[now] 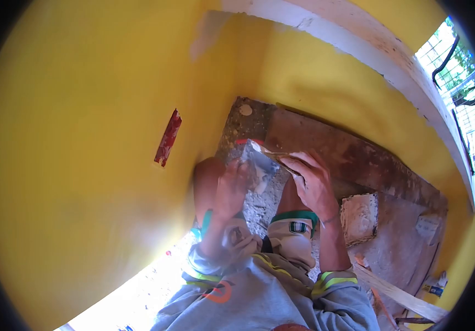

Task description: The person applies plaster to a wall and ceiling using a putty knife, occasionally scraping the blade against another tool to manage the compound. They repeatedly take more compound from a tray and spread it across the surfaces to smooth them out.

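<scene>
The wall is bright yellow with a red streak on it. The sleeves are grey with yellow-green bands, the socks pale with green cuffs. The wooden board is rusty reddish-brown.

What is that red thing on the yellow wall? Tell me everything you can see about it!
The red mark is a narrow, dark red strip on the yellow wall, slanting with its top end to the right. Its edges look ragged, like paint or torn tape; which cannot be told. Nothing touches it: the blurred left hand and the right hand, pinching a flat piece, are lower right, apart.
</scene>
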A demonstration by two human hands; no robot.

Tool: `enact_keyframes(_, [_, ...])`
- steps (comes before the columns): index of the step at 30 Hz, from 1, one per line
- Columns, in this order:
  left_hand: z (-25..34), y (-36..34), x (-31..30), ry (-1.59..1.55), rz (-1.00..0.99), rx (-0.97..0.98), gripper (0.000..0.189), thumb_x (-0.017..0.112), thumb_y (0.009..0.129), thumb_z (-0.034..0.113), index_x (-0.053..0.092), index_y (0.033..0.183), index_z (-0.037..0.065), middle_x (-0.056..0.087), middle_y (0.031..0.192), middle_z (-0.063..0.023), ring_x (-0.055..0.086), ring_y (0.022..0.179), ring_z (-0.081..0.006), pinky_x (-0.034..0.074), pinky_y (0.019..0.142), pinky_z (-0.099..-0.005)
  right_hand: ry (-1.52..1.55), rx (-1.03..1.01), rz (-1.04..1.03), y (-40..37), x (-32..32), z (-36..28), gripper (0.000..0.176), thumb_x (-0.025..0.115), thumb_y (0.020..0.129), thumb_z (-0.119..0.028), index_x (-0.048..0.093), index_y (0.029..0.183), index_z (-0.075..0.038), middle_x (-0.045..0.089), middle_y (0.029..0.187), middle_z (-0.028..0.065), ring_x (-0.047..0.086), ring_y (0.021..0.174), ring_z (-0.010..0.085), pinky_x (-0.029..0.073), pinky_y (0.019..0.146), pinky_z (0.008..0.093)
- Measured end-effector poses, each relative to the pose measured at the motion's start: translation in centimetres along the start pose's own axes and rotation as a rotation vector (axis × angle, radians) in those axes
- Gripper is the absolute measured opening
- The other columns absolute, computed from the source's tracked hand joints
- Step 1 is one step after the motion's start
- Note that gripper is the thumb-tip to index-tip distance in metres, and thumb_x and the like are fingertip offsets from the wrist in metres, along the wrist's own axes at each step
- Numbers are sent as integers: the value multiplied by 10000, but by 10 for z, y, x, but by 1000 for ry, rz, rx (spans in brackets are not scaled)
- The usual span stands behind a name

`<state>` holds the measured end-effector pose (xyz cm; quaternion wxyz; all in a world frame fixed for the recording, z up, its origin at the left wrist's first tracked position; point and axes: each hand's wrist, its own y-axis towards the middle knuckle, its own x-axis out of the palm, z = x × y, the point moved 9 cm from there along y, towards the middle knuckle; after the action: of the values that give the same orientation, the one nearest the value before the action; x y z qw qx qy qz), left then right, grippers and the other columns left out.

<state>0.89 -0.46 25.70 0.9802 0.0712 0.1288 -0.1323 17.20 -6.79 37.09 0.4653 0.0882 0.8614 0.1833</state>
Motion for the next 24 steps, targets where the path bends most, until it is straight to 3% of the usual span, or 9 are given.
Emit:
enact_keyframes(4, [4, 2, 0, 54, -29, 197, 300, 473, 984, 202, 569, 1190, 6, 663, 885, -250, 657, 808, -427, 518, 707, -469, -96, -63, -67, 3, 3, 3, 402, 617, 705, 105, 702, 1063, -58, 644, 1065, 92, 587, 982, 317, 508, 876, 409])
enact_keyframes(7, [2, 4, 2, 69, -70, 205, 297, 472, 981, 198, 574, 1191, 14, 674, 862, -232, 657, 817, -428, 522, 743, -461, -170, -116, -138, 3, 11, 0, 428, 624, 690, 96, 706, 1069, -83, 645, 1081, 82, 582, 1008, 308, 496, 906, 414])
enact_keyframes(10, [2, 3, 1, 110, -87, -7, 343, 503, 989, 228, 597, 1167, -51, 666, 946, -250, 653, 899, -338, 486, 827, -402, -225, -143, -174, -2, 17, -3, 412, 627, 715, 87, 700, 1083, -85, 645, 1091, 74, 577, 1038, 298, 483, 929, 411])
enact_keyframes(13, [7, 9, -9, 121, -113, -266, 336, 488, 999, 216, 609, 1149, -59, 669, 933, -232, 650, 885, -285, 486, 827, -380, -121, -48, -366, -7, 13, 9, 399, 623, 745, 89, 690, 1100, -79, 646, 1083, 85, 591, 1022, 302, 489, 916, 398])
enact_keyframes(16, [-16, 23, -16, 72, -38, -104, 335, 479, 1004, 230, 620, 1130, -47, 674, 917, -216, 647, 874, -291, 490, 822, -378, 113, 112, -188, 5, -27, 33, 428, 636, 736, 78, 685, 1119, -107, 646, 1076, 101, 627, 987, 296, 493, 893, 406])
enact_keyframes(19, [-70, 26, -6, 101, -59, -120, 334, 492, 1000, 254, 618, 1073, -47, 654, 873, -164, 620, 837, -243, 488, 793, -357, -429, -122, 269, 35, -99, -3, 489, 642, 734, 90, 660, 1189, -89, 646, 1082, 101, 632, 969, 290, 489, 891, 404])
enact_keyframes(21, [-93, 25, 0, 162, -67, -68, 339, 508, 993, 270, 609, 1027, -51, 624, 822, -110, 588, 798, -191, 485, 762, -335, -667, -321, 432, 59, -120, -42, 528, 620, 757, 65, 603, 1273, -46, 618, 1158, 97, 597, 1030, 278, 475, 901, 400])
enact_keyframes(24, [-127, 12, 17, 255, -40, 131, 322, 510, 992, 254, 607, 1003, -53, 600, 793, -79, 551, 767, -156, 470, 726, -321, -967, -407, 499, 97, -112, -35, 541, 600, 787, -3, 546, 1325, -13, 562, 1256, 96, 539, 1118, 273, 452, 919, 412])
